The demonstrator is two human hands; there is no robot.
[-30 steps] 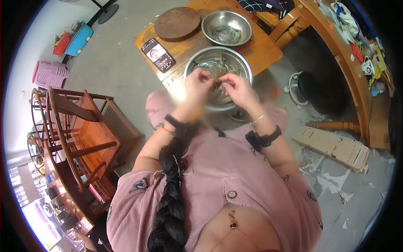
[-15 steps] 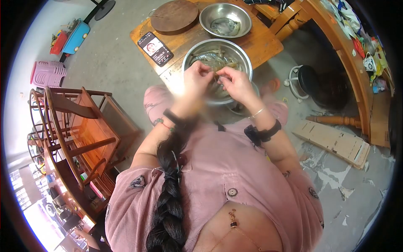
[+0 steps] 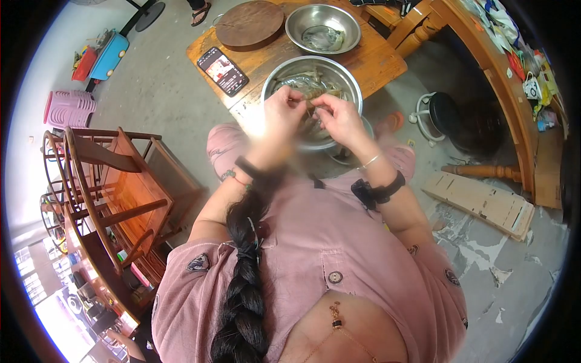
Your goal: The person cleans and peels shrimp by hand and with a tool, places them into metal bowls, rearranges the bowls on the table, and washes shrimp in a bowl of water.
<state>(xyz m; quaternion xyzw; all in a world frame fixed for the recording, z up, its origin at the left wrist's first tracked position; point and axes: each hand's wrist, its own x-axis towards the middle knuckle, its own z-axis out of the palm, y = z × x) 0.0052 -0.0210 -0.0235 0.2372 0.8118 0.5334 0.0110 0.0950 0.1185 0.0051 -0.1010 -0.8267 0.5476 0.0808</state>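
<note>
While left fingers (image 3: 292, 94), right fingers (image 3: 328, 101) pinch shrimp (image 3: 310, 110) over bowl (image 3: 353, 76), sandalled foot (image 3: 201, 12) newly visible.

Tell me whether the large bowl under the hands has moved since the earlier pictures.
No: against the wooden table and the phone on it, the large bowl keeps its place; only the view shifted.

Item (image 3: 310, 107) b/w fingertips (image 3: 320, 98) too sm.

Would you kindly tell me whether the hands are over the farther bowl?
No, the left hand and right hand have their fingers over the nearer bowl, with the farther bowl standing beyond them.
</note>
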